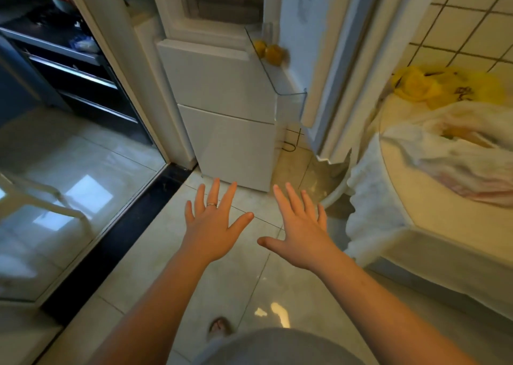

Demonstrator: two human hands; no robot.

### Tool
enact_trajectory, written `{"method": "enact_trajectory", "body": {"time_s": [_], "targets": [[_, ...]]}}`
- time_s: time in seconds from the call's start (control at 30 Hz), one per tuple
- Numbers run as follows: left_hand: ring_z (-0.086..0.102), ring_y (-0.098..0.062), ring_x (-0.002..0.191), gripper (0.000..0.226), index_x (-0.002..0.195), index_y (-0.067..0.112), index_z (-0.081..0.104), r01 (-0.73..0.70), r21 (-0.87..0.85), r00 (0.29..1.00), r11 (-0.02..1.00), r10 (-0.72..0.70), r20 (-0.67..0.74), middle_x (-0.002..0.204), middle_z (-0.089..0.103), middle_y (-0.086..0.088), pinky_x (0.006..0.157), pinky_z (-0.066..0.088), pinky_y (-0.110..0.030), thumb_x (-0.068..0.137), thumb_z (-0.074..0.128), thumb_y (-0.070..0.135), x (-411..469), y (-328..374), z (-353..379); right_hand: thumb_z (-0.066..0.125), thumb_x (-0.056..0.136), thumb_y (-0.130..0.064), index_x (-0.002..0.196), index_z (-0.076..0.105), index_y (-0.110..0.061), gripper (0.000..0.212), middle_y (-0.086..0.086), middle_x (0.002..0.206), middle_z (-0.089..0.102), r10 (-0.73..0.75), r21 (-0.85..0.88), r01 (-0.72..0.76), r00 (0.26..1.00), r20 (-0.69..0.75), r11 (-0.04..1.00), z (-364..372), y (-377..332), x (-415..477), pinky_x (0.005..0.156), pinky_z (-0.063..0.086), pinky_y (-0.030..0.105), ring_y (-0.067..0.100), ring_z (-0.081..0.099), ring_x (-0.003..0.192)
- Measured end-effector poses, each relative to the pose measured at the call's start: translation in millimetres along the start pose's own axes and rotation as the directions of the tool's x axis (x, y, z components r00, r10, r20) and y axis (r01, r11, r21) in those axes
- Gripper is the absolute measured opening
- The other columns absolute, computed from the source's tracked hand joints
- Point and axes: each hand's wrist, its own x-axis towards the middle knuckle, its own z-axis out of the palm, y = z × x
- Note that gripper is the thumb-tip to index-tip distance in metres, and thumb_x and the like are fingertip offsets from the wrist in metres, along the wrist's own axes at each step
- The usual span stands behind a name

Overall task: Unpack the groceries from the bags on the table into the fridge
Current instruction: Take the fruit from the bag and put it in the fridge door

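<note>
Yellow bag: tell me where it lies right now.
The yellow bag lies at the right of the head view, on the far end of the table against the tiled wall, behind the white bag and right of the open fridge door.

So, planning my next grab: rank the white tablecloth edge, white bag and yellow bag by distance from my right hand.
1. Tablecloth edge, just right of the right hand.
2. White bag, on the table, farther right.
3. Yellow bag, at the table's far end by the tiled wall.
</note>
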Motion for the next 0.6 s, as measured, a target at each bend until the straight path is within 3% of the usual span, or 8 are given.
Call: {"method": "enact_trajectory", "body": {"time_s": [0.23, 0.37, 0.6], "targets": [[-0.023, -0.025, 0.151, 0.089, 0.157, 0.043, -0.007, 0.007, -0.055, 0.998, 0.998, -0.004, 0.061, 0.165, -0.023, 0.006, 0.122, -0.006, -0.055, 0.079, 0.010, 0.083, -57, 138, 72, 0.054, 0.083, -0.073, 0.153, -0.019, -0.041, 0.106, -0.010, 0.163, -0.026, 0.017, -0.001, -0.017, 1.000, 0.008, 1.000, -23, 138, -87, 0.121, -0.007, 0.055, 0.025, -0.020, 0.151], [-0.022, -0.024, 0.152, 0.090, 0.156, 0.045, -0.007, -0.044, -0.055, 0.993, 0.998, 0.049, 0.103, 0.165, -0.022, 0.007, 0.122, -0.006, -0.055, 0.077, 0.008, 0.085, -75, 212, 105, 0.054, 0.082, -0.073, 0.153, -0.018, -0.041, 0.106, -0.011, 0.163, -0.023, 0.088, 0.038, -0.088, 0.996, 0.004, 0.995, -40, 213, -130, 0.121, -0.003, 0.057, 0.025, -0.018, 0.152], [-0.018, -0.022, 0.153, 0.080, 0.156, 0.046, -0.002, -0.168, -0.076, 0.975, 0.983, 0.177, 0.134, 0.167, -0.015, 0.008, 0.122, -0.003, -0.054, 0.088, 0.022, 0.081, -65, 319, 132, 0.054, 0.083, -0.072, 0.153, -0.016, -0.042, 0.104, -0.012, 0.164, -0.020, 0.233, 0.115, -0.229, 0.972, -0.025, 0.967, -74, 314, -182, 0.121, 0.000, 0.057, 0.025, -0.015, 0.152]]}}
